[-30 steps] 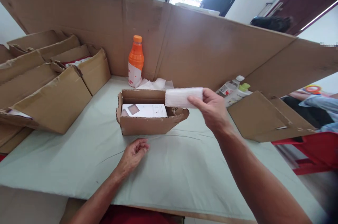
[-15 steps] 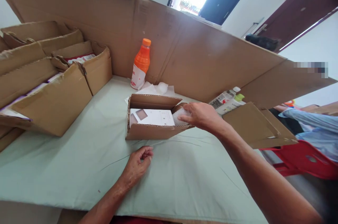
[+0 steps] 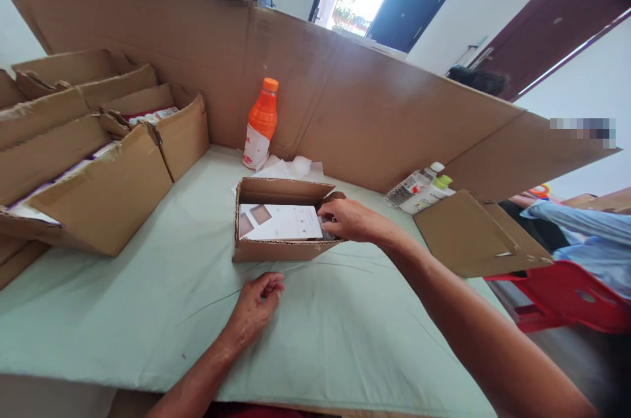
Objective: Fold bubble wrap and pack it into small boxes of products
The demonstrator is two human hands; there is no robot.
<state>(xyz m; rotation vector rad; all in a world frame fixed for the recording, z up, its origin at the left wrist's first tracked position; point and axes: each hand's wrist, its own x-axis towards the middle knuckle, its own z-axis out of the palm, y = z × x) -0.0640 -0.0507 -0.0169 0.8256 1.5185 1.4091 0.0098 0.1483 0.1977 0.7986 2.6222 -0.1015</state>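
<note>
A small open cardboard carton (image 3: 283,252) stands on the table in front of me. Inside it lies a white box (image 3: 280,224) with two brownish squares printed or cut at its left end. My right hand (image 3: 348,219) reaches into the carton's right end, its fingers bent and pressed together beside the white box. Clear, crumpled-looking plastic (image 3: 327,229) shows under those fingertips; what exactly they grip is hidden. My left hand (image 3: 257,306) rests on the cloth nearer to me, fingers loosely curled with nothing seen in them.
Behind the carton are an orange bottle (image 3: 262,122) and white crumpled wrapping (image 3: 298,167). Larger cartons (image 3: 142,188) stand at left. A clear bottle (image 3: 411,185), a green-capped bottle (image 3: 426,198) and a tilted carton (image 3: 466,234) are at right. A cardboard wall (image 3: 355,102) closes the back.
My right hand has shifted left and deeper into the carton, against the white box's end. The whitish translucent packing under it is now mostly out of sight. My left hand stays put.
</note>
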